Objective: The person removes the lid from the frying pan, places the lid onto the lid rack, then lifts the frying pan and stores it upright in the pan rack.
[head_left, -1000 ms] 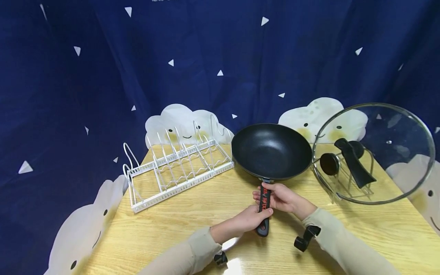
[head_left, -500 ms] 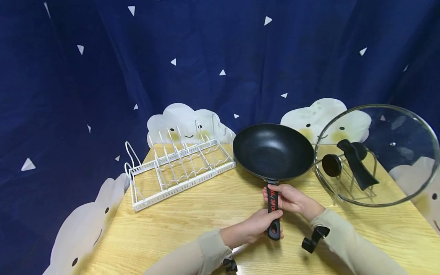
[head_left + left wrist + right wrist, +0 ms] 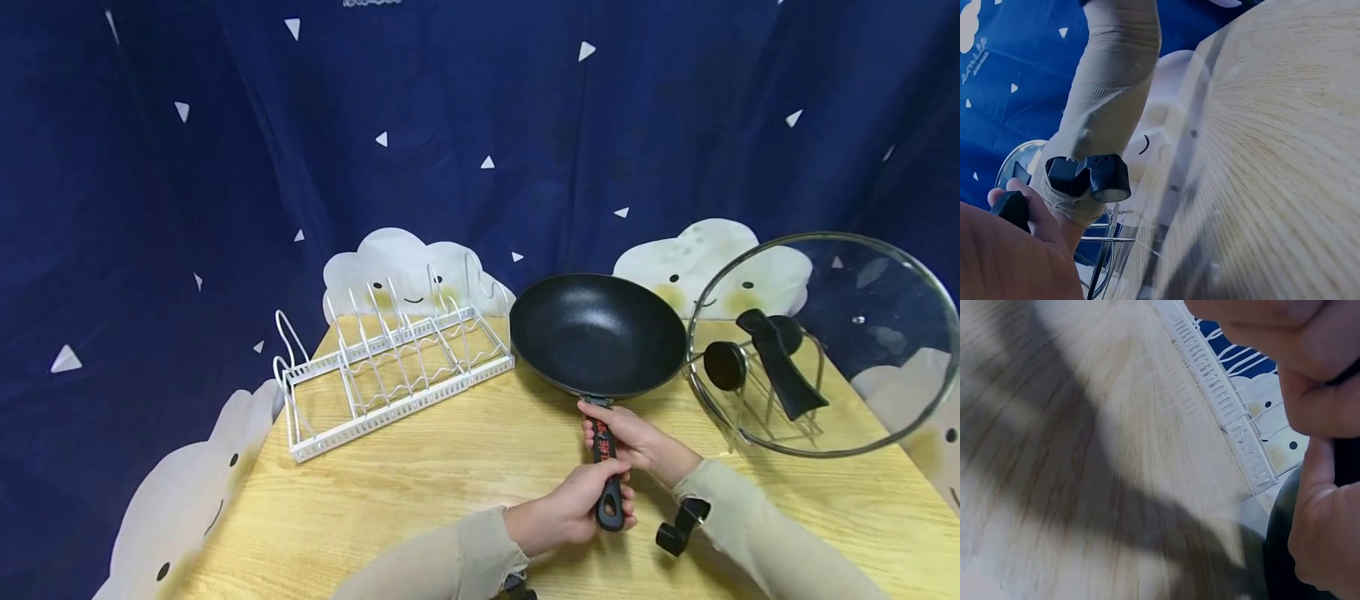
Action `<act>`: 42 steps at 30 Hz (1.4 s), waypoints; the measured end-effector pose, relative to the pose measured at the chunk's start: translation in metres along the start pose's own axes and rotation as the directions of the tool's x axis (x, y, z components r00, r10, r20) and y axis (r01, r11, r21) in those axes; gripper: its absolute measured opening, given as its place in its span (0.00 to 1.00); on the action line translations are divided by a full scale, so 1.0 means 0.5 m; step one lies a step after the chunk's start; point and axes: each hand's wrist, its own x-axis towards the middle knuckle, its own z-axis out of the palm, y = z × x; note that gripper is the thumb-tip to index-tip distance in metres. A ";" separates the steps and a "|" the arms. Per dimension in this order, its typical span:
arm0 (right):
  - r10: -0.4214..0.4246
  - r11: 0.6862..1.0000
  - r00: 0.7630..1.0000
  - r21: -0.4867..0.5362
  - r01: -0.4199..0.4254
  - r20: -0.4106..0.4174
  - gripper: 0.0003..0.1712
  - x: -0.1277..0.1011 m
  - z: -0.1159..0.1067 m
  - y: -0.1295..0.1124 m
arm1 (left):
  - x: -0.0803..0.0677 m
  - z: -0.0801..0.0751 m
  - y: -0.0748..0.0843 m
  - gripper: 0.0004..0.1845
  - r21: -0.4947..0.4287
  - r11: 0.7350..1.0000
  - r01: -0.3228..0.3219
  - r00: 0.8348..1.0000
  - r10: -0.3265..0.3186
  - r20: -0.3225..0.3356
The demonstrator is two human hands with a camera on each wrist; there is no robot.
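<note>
While both hands stay wrapped around the pan handle [image 3: 606,467], left grip [image 3: 577,510] at its end and right grip [image 3: 637,442] nearer the black pan [image 3: 596,333], both have slid back along the worktop [image 3: 420,492]

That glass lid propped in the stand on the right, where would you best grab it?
Probably by the black knob at the centre of the glass lid, coming from the near left side. The lid stands tilted on edge in its wire stand, knob facing the pan; the rim is smooth glass.
</note>
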 end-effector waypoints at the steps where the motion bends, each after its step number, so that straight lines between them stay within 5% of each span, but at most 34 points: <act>1: -0.003 1.000 1.000 -0.010 0.003 -0.012 0.14 0.001 -0.001 0.001 | 0.001 0.001 -0.002 0.08 0.000 1.000 -0.001 1.000 0.001 -0.003; 7: -0.022 0.999 0.999 -0.048 0.020 -0.031 0.14 0.003 -0.002 0.003 | 0.010 0.014 -0.015 0.08 0.004 0.997 -0.077 0.993 0.077 -0.086; 12: -0.054 0.995 0.998 -0.081 0.051 -0.040 0.14 0.003 -0.002 0.007 | 0.016 0.028 -0.031 0.06 0.086 0.981 -0.177 0.960 0.191 -0.205; 17: -0.097 0.991 0.994 -0.096 0.092 -0.050 0.12 0.001 -0.003 0.017 | 0.012 0.033 -0.040 0.09 0.169 0.964 -0.206 0.934 0.245 -0.260; 33: -0.197 0.977 0.980 -0.083 0.195 -0.020 0.14 -0.008 0.012 0.006 | 0.004 0.025 -0.036 0.08 0.237 0.918 -0.319 0.918 0.362 -0.164; 42: -0.273 0.955 0.960 -0.106 0.277 0.054 0.16 -0.019 0.035 -0.018 | -0.009 0.021 -0.020 0.05 0.275 0.865 -0.419 0.891 0.450 -0.057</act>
